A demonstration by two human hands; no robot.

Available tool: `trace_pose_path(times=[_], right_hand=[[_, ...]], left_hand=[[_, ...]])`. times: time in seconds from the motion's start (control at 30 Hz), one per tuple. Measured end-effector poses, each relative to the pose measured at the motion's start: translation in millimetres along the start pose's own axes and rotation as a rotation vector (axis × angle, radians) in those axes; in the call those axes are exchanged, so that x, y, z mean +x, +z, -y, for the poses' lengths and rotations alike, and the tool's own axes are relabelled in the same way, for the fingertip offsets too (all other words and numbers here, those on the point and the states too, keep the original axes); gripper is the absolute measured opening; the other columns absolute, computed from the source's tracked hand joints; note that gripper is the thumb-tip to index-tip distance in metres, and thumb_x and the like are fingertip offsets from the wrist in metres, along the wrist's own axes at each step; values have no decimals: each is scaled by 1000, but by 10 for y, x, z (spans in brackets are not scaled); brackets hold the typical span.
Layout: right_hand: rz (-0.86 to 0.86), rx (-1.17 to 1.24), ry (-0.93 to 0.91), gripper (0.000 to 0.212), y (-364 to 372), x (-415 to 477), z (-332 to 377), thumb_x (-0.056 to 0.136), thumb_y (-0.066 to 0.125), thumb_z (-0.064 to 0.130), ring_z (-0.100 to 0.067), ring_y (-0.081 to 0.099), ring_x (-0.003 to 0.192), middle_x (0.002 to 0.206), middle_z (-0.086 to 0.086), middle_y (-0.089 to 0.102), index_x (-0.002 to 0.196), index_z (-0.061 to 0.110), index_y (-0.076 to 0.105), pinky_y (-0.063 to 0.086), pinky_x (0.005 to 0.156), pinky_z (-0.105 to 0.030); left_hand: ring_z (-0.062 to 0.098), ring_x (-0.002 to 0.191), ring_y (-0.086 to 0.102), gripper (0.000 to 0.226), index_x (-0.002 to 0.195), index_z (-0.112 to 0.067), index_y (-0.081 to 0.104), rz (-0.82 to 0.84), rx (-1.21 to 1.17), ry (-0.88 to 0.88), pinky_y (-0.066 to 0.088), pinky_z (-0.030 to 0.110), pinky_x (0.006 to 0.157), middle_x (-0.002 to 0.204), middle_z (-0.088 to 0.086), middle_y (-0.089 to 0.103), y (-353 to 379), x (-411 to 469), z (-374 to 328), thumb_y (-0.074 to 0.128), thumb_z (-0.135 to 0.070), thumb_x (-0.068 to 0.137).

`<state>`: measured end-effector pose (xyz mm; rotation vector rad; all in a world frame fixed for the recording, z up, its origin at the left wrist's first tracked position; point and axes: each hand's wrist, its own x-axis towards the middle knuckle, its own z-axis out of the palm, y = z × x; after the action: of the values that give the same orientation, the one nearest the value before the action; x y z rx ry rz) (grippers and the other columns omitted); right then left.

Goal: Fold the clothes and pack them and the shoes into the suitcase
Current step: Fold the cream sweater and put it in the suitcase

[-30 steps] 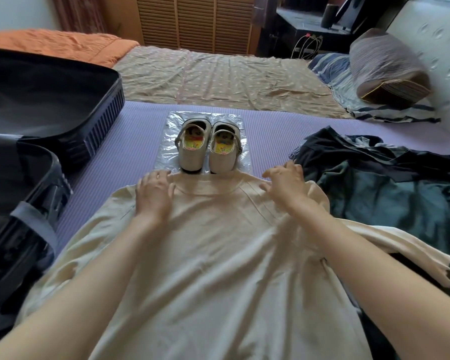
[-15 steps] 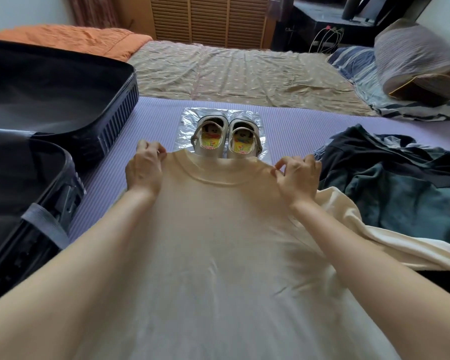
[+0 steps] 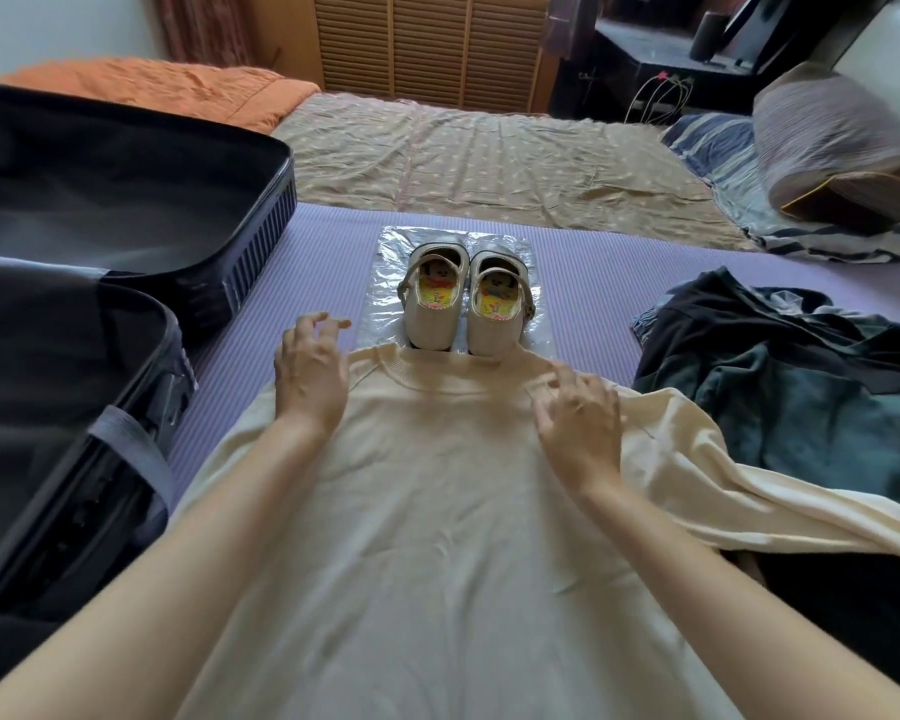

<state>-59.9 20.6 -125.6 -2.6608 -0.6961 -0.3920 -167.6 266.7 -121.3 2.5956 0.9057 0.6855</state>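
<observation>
Through the head camera I look down at a cream long-sleeved top (image 3: 437,511) spread flat, front up, on a purple ribbed mat (image 3: 593,283). It is plain and soft-looking, with a round ribbed collar pointing away from me and a few shallow wrinkles across the chest. Its right sleeve trails off to the right, over the edge of a heap of dark clothes (image 3: 801,397) in black and deep green.

My left hand (image 3: 310,371) is over the top's left shoulder and my right hand (image 3: 578,413) over its right shoulder. Both have their fingers spread and loosely bent, grasping nothing. I cannot tell whether the palms touch the fabric.

Just beyond the collar stands a pair of cream shoes (image 3: 463,298), side by side, toes toward me and meeting the collar's edge. Each has a strap and a bright yellow cartoon-print insole. They sit on a sheet of clear plastic (image 3: 528,252).

On the left, a dark suitcase (image 3: 126,200) lies open in two halves with ribbed shells; a grey strap crosses the nearer half. Farther away are a beige patterned sheet (image 3: 489,158), an orange blanket (image 3: 152,90) and a striped pillow (image 3: 827,148).
</observation>
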Motion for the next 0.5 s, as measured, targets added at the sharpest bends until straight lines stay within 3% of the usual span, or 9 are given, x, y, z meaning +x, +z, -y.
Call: trace_pose_path(times=[0.13,0.23,0.4,0.5], right_hand=[[108,195,-128,32,-131,-583,306,85,64,20,-25,54,111,109,-4,67,117,15,64,26,95,-28],[130,253,-213,28,-217,-1031,521,84,52,32,-19,61,101,94,6,70,104,20,69,31,89,-24],[103,323,-312,31,-372,-1565,811,80,46,39,-4,50,100,88,17,68,97,28,69,33,87,-18],[81,335,-353,29,-448,-1737,946,78,46,38,-1,47,99,86,19,66,95,30,68,34,86,-15]], left_hand=[[30,119,48,24,112,-11,64,79,-205,28,33,43,105,120,11,56,-324,-601,-26,59,-10,88],[19,121,49,26,109,-17,67,105,-333,51,32,32,106,122,2,57,-583,-1231,-65,60,-5,87],[18,127,44,30,107,-21,66,27,-225,33,30,34,107,123,0,60,-910,-2109,153,61,-3,84],[24,124,44,32,109,-23,59,-52,-79,49,37,49,99,124,4,59,-1049,-2430,292,43,-20,82]])
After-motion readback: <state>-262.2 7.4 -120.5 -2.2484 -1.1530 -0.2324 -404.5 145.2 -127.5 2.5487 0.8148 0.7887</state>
